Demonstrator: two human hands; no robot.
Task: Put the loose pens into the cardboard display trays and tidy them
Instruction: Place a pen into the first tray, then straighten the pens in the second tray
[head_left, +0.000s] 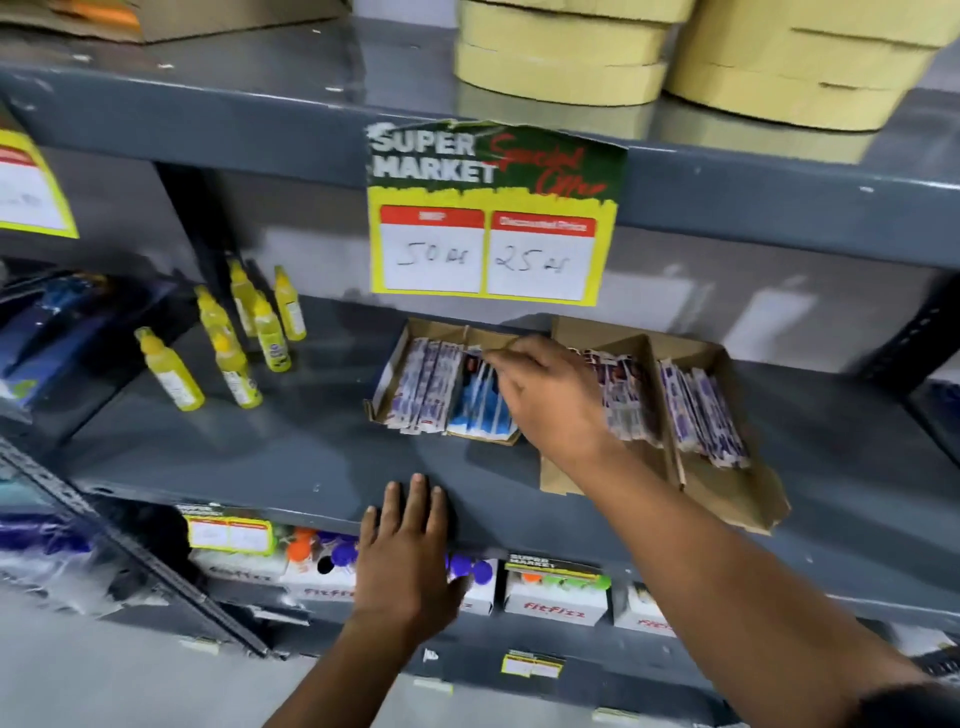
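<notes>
With the right hand (550, 395) pinching the blue pen packs (480, 410) under its fingertips in the left cardboard tray (415, 332), and the left hand (410, 551) flat and empty on the shelf (291, 457) edge below, nudge the packs square against the divider.

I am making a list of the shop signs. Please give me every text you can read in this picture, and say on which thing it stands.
"SUPER MARKET", "Special Offer": offer sign on the upper shelf edge.
"50" and "25", handwritten: same sign; its red headings are blurred.
"FitFizz": white boxes on the lower shelf.
"SUPER MARKET": small tag above those boxes.
Unreadable: pen packets, yellow bottles, left sign, small lower tags.
</notes>
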